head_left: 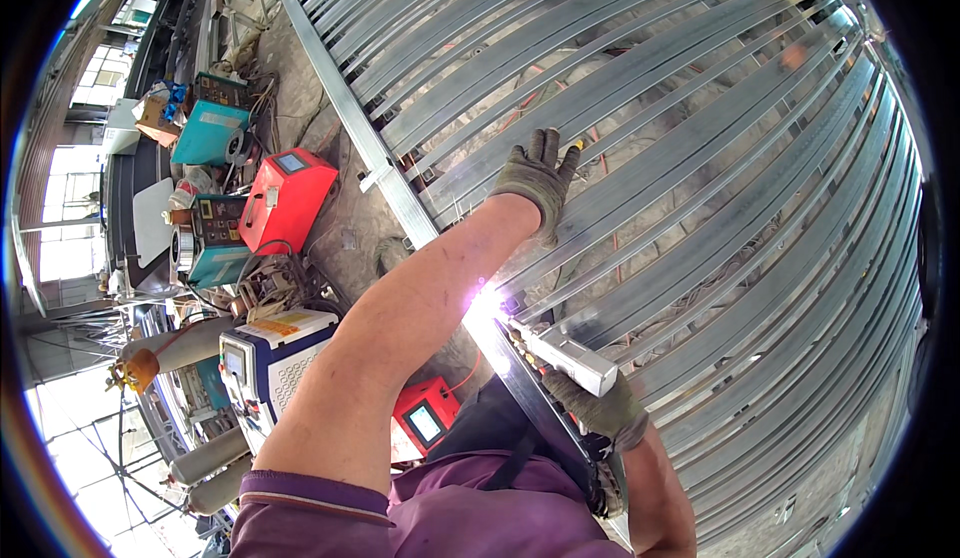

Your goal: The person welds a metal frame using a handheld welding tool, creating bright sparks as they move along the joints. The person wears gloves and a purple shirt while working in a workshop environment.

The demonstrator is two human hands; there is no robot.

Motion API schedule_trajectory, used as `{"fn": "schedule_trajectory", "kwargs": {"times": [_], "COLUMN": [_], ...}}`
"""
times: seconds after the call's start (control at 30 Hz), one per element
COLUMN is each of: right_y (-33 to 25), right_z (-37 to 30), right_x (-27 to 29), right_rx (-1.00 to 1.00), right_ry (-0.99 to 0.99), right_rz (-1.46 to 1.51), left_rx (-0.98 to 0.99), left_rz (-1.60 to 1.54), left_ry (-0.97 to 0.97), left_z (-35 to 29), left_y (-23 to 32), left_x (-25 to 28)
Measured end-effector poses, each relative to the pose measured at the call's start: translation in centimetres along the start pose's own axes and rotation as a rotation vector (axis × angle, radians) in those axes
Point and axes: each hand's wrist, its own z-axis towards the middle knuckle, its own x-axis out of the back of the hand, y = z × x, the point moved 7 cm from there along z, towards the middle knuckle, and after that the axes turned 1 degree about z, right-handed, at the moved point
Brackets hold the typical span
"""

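Gas cylinders [205,458]: grey, lying at the far left lower edge; bright glare from the open side washes out their ends, and the picture's rim cuts them off.
Welding machines: a teal unit [210,133], a red unit [287,198], a white and blue unit [270,358] and a small red unit with a screen [428,423] stand on the floor left of the frame — the small one is partly hidden behind the left forearm.
Clutter: cables and small parts between the machines are too tangled to tell apart; no container's contents can be made out.
Left hand [537,180]: in a grey work glove, fingers spread, laid flat on the grid of grey steel tubes [700,158], pressing on it rather than gripping; the bare forearm crosses the middle of the view.
Weld spot [487,303]: a white-violet flare at the lower edge tube of the grid, just below the left wrist — the glare hides the joint itself.
Welding gun [560,353]: pale, boxy head, its tip at the flare.
Right hand [600,408]: gloved, wrapped tight around the gun's grip; the grip and hose are largely hidden by the glove and the dark strap below.
Hands: apart, the left above the flare, the right below it.
Steel tubes: long parallel bars filling the right side, bent by the lens, their far ends cut off.
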Motion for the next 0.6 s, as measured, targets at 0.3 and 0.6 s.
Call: {"fn": "schedule_trajectory", "kwargs": {"times": [0.3, 0.6], "right_y": [1.0, 0.1], "right_z": [-0.6, -2.9], "right_x": [-0.4, -1.6], "right_rx": [-0.005, 0.007], "right_ry": [0.017, 0.108], "right_rz": [0.009, -0.169], "left_rx": [0.005, 0.003], "left_rz": [0.004, -0.002], "left_ry": [0.009, 0.042], "left_z": [-0.1, 0.2], "left_y": [0.0, 0.0], "left_x": [0.1, 0.3]}}
